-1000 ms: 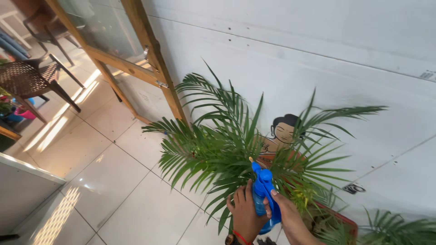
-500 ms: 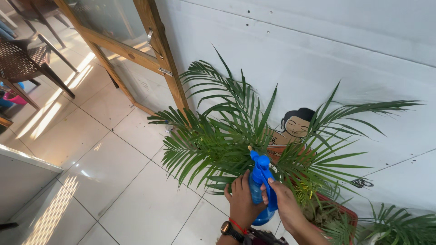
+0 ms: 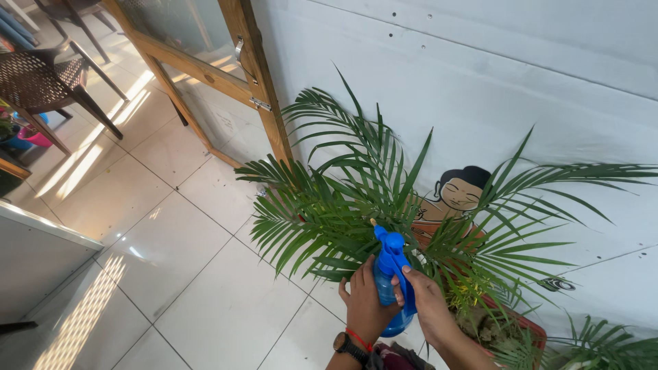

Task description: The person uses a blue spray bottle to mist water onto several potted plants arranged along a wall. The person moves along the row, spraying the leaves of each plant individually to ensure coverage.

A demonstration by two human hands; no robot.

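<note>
Head view. One blue spray bottle [image 3: 393, 284] was recorded, held upright between two hands, its nozzle turned toward the fronds. The left hand [image 3: 365, 301] was wrapped around the bottle's body from the left; one wristwatch [image 3: 346, 342] and one red thread were noted at that wrist. The right hand [image 3: 423, 301] was closed on the trigger side, its fingers [image 3: 408, 273] laid over the blue head.

One potted palm [image 3: 384, 205] with many long green leaves was listed directly ahead of the nozzle, set in one red-brown pot [image 3: 528, 327] on the white tiled floor [image 3: 171, 274]. A second, smaller palm [image 3: 603, 346] was seen at the lower right edge, partly cut off.

One painted figure [image 3: 456, 199], dark-haired with an orange garment, was marked on the white wall [image 3: 480, 82] behind the leaves. One small dark oval mark [image 3: 556, 284] sat lower on the wall, to the right.

One wooden-framed glass door [image 3: 205, 55] was entered at upper left, and one dark woven chair [image 3: 41, 79] beyond it; a second chair was only partly visible.
</note>
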